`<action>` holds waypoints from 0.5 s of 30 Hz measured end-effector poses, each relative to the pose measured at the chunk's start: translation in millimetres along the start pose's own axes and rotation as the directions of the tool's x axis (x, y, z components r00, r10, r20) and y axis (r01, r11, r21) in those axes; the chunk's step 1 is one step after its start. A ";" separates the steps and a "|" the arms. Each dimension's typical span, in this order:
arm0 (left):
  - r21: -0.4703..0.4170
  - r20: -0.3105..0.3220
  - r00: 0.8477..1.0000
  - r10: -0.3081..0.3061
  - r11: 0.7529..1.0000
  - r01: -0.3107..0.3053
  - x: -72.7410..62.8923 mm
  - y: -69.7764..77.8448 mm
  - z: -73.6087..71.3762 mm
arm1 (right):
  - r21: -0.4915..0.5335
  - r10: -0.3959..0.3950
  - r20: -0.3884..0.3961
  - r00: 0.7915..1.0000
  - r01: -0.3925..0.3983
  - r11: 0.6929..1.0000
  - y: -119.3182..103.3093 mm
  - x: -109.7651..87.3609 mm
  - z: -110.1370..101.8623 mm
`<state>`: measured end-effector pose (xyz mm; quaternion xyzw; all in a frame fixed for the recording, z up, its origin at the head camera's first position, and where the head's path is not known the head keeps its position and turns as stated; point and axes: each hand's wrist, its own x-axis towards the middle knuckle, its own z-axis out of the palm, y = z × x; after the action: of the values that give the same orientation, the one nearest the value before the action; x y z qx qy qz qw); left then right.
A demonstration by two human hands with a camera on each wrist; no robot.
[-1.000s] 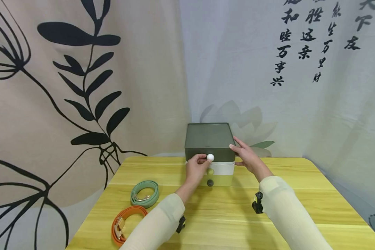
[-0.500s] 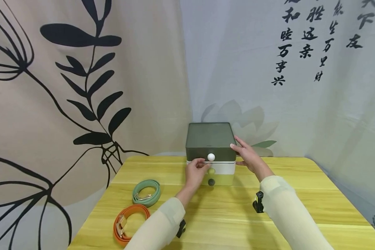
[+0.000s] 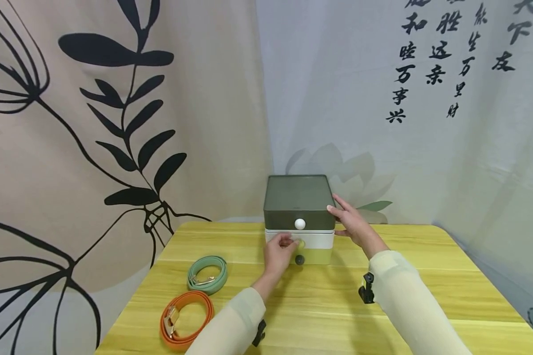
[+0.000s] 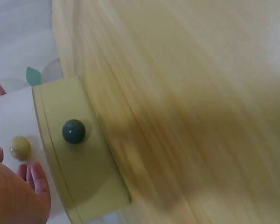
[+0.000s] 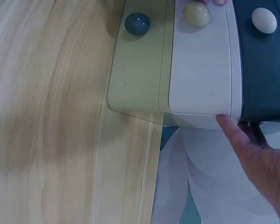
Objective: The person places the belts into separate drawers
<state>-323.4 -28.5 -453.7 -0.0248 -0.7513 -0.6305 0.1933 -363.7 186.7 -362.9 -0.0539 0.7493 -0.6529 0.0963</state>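
Left grip [image 3: 278, 254] spread by yellow knob [image 4: 20, 148] — lower than before, right grip [image 3: 355, 225] spread against box [image 3: 298, 193]

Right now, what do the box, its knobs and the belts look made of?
The box: probably plastic with a satin finish, given its smooth, even colour, though painted wood is possible.
The knobs: glossy, since the dark one shows a highlight; plastic or ceramic, unclear.
The belts: perhaps smooth leather or imitation, judging by the flat straps; their buckles glint like metal.
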 end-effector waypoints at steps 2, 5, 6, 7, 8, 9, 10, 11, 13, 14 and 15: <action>0.007 -0.001 1.000 -0.004 1.000 0.004 -1.6 -2.7 2.2 | 0.002 -0.001 0.001 1.000 0.001 1.000 0.2 -0.6 -0.8; 0.009 -0.006 1.000 -0.019 1.000 0.019 -3.2 -6.4 5.6 | 0.004 0.001 0.000 1.000 -0.001 1.000 0.6 -1.1 -1.7; 0.007 -0.009 1.000 -0.021 1.000 0.021 -3.7 -7.5 6.4 | 0.001 0.001 0.000 1.000 -0.001 1.000 0.7 -1.1 -2.0; 0.007 -0.013 1.000 -0.022 1.000 0.022 -4.0 -8.7 7.2 | 0.000 0.001 0.002 1.000 -0.001 1.000 0.8 -1.1 -2.1; 0.008 -0.017 1.000 -0.025 1.000 0.025 -4.5 -9.6 8.0 | 0.002 0.001 0.002 1.000 -0.001 1.000 0.9 -1.1 -2.2; 0.007 -0.021 0.999 -0.025 1.000 0.026 -5.0 -10.5 8.7 | 0.002 0.003 0.001 1.000 -0.003 1.000 1.0 -1.0 -2.3; 0.011 -0.026 0.999 -0.027 1.000 0.028 -5.4 -11.0 9.2 | 0.003 0.004 0.000 1.000 -0.004 1.000 1.1 -0.9 -2.2; 0.014 -0.030 0.999 -0.029 0.999 0.030 -5.6 -11.8 9.8 | 0.002 0.005 -0.002 1.000 -0.005 1.000 1.0 -0.8 -2.0; 0.022 -0.039 0.999 -0.030 0.999 0.031 -6.2 -12.6 10.9 | 0.001 0.006 -0.005 1.000 -0.006 1.000 0.7 -0.5 -1.5; 0.027 -0.043 0.999 -0.032 0.999 0.033 -6.5 -12.5 11.4 | 0.000 0.008 -0.007 1.000 -0.008 1.000 0.4 -0.1 -1.2; 0.028 -0.046 0.998 -0.034 0.999 0.036 -6.6 -12.6 11.9 | 0.002 0.008 -0.008 1.000 -0.008 1.000 0.1 0.4 -1.0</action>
<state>-323.9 -18.3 -469.2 0.0057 -0.7561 -0.6232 0.1997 -364.3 187.6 -362.9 -0.0479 0.7493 -0.6536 0.0959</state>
